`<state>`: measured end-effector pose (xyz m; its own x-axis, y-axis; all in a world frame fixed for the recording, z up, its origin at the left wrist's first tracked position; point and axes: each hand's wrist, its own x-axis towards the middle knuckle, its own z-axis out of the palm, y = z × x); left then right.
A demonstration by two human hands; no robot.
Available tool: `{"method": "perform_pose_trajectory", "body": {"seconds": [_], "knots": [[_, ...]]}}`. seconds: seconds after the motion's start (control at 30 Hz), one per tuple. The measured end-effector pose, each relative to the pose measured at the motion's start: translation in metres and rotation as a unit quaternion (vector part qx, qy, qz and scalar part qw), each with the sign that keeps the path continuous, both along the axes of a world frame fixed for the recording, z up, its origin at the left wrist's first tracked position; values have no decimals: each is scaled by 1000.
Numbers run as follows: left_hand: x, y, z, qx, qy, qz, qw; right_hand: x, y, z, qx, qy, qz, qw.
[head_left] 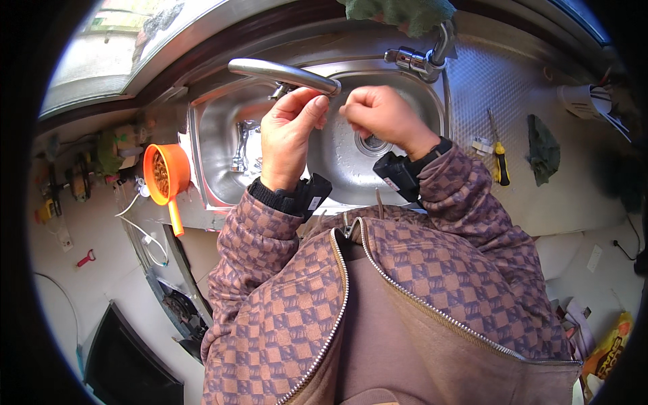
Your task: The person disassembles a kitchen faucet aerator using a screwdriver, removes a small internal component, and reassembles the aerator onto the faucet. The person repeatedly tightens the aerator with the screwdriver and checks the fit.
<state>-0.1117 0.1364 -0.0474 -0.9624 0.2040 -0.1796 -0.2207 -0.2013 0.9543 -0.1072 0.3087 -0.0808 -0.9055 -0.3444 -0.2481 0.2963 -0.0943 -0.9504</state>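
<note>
Both my hands are raised above a steel double sink. My left hand is closed, with thumb and forefinger pinched just below the end of a curved metal faucet spout. Whatever lies between those fingertips is hidden or too small to name. My right hand sits a short way to the right over the right basin, its fingers curled together toward the left fingertips. I cannot make out anything in it. A dark fitting shows under the spout, partly behind my left hand.
A chrome faucet stands at the back right, below a green cloth. On the right counter lie a yellow-and-black screwdriver and a dark green cloth. An orange dipper with brown contents stands left of the sink.
</note>
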Motion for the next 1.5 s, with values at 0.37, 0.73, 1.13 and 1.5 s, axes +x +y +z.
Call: {"method": "perform_pose_trajectory", "body": {"seconds": [0.37, 0.73, 1.13, 1.5], "knots": [[5, 15, 5, -63, 51, 48, 996, -7, -3, 11, -137, 91, -114, 980], [15, 23, 4, -71, 48, 132, 988, -7, -11, 10, -38, 279, -211, 936], [16, 20, -5, -45, 46, 122, 990, 4, -22, 11, 118, 361, -232, 895], [8, 1, -8, 18, -29, 79, 996, 2, -11, -5, -268, 21, -111, 957]]}}
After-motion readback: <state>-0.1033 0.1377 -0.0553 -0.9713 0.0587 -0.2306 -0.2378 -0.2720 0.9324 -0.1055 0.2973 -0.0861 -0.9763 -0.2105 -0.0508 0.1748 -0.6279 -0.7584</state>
